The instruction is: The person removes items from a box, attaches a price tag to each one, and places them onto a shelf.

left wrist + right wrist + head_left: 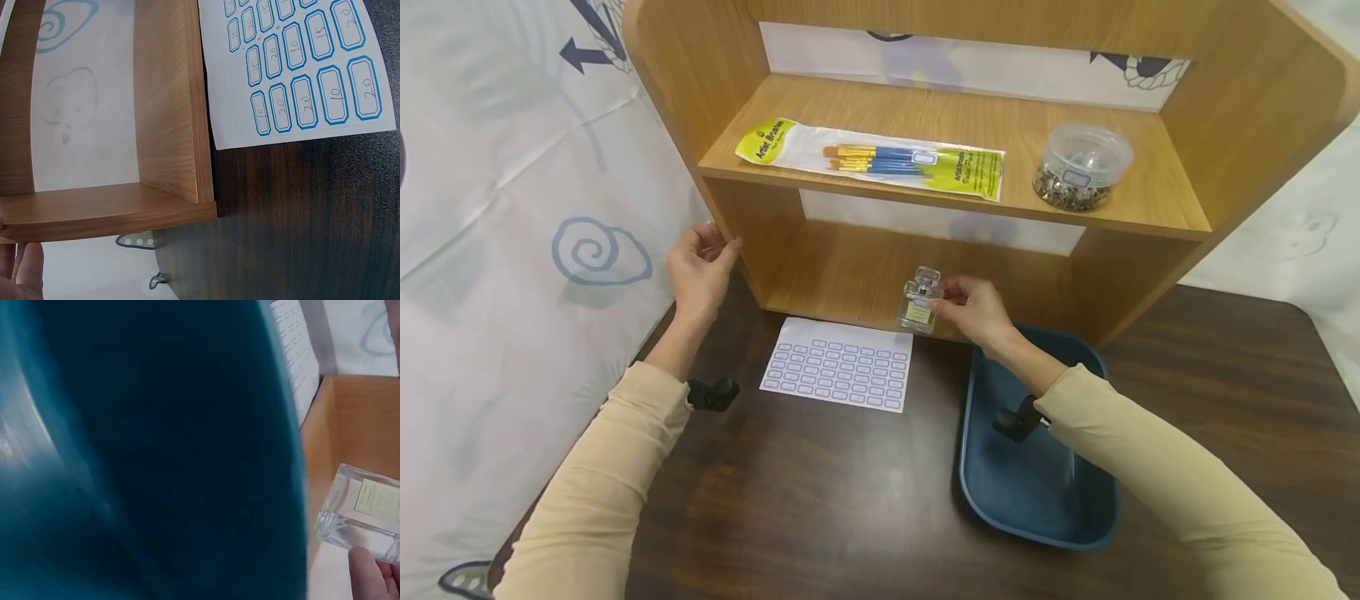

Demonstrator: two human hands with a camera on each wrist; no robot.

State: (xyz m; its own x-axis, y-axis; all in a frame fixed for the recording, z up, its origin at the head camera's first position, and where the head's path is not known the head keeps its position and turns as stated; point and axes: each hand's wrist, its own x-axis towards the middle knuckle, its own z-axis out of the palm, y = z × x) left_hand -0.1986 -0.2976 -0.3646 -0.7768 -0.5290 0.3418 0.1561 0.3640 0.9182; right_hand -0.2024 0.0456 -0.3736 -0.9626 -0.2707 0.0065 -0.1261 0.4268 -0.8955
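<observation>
My right hand (977,315) pinches a clear glass perfume bottle (916,314) by its side, thumb in front. The bottle has a square glass stopper and a pale yellow label, and it overlaps the front of the wooden shelf's lower board (842,287). In the right wrist view the bottle (344,515) appears sideways, with fingertips at its edge. My left hand (696,271) is at the front edge of the shelf's left side panel (763,237). Fingers (28,270) press the panel's outer face in the left wrist view, where part of the hand is cut off.
A sheet of blue-framed stickers (838,367) with handwritten numbers lies before the shelf. A dark blue tub (1030,500) stands below my right forearm. On the upper board are a packet of artist brushes (872,158) and a clear lidded jar (1078,171) of small metal pieces.
</observation>
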